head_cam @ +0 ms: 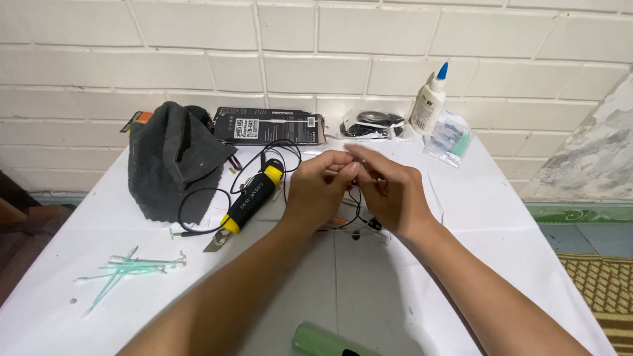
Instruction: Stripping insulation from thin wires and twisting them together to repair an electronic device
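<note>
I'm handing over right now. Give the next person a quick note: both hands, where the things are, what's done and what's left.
Left hand and right hand: together above the table, fingertips pinching a thin black cable between them.
Black and yellow tool lies left of the hands, beside a dark cloth.
Cotton swabs at front left; glue bottle at the back.
Done: cannot tell.
Left: cable work is in hand.

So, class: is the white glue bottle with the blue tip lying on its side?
No, the glue bottle stands upright at the back of the table, against the brick wall.
</note>
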